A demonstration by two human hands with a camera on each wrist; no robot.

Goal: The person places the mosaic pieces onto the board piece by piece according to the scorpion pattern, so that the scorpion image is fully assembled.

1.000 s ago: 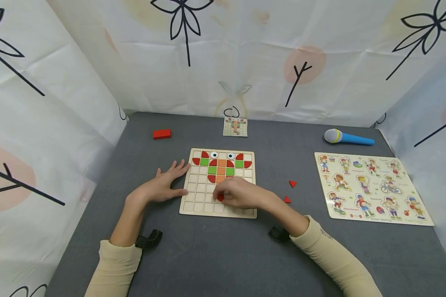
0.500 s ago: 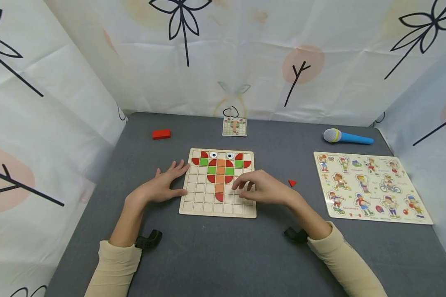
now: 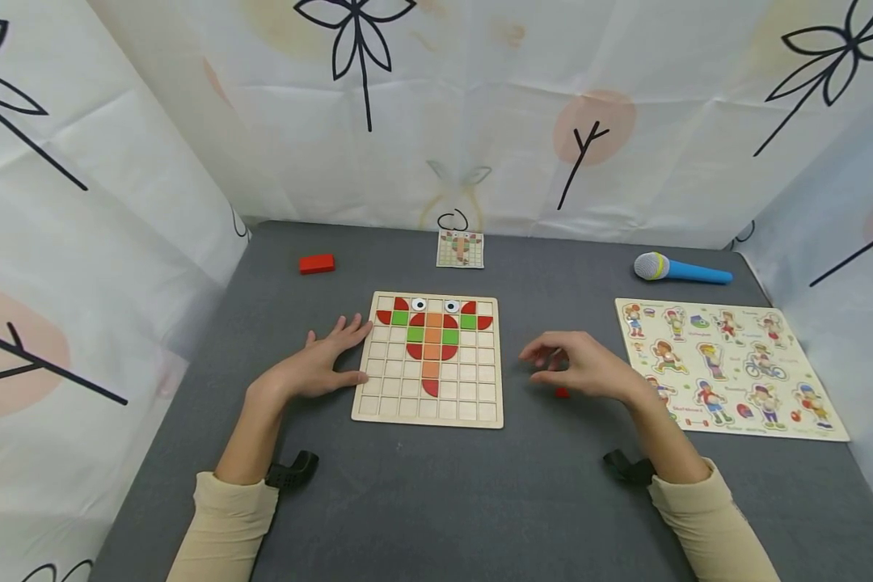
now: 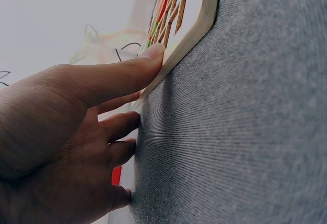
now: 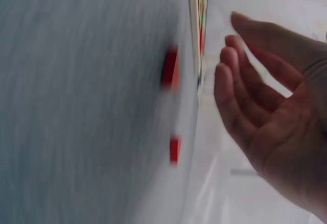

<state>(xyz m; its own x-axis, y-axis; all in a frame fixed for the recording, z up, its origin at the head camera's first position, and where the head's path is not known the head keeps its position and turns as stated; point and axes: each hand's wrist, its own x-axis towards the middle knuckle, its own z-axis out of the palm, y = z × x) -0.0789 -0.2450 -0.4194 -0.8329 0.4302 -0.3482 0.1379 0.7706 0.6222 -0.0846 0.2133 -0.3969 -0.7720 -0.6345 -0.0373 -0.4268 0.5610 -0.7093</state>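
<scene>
A square wooden grid board [image 3: 473, 396] bears a pattern of red, green and orange pieces with two eye pieces. At the foot of its orange column sits a red rounded piece [image 3: 431, 388]. My left hand [image 3: 316, 362] lies at the board's left edge with fingers spread; in the left wrist view its thumb [image 4: 148, 60] touches the rim. To the right of the board, my right hand [image 3: 582, 365] hovers with loosely bent fingers and nothing between them. Beneath it a small red triangular piece [image 3: 563, 394] shows; the right wrist view has two red pieces, a nearer one [image 5: 171, 71] and a farther one [image 5: 175, 150].
Behind the board stand a small pattern card [image 3: 460, 249] and, farther left, a red block [image 3: 316, 263]. A blue toy microphone [image 3: 684, 268] lies at the back right, above a picture puzzle board [image 3: 735, 412]. White printed cloth [image 3: 480, 121] surrounds the grey table.
My right hand has let go of the red rounded piece at the foot of the orange column, then moved right off the board to over the loose red pieces. My left hand has stayed put.
</scene>
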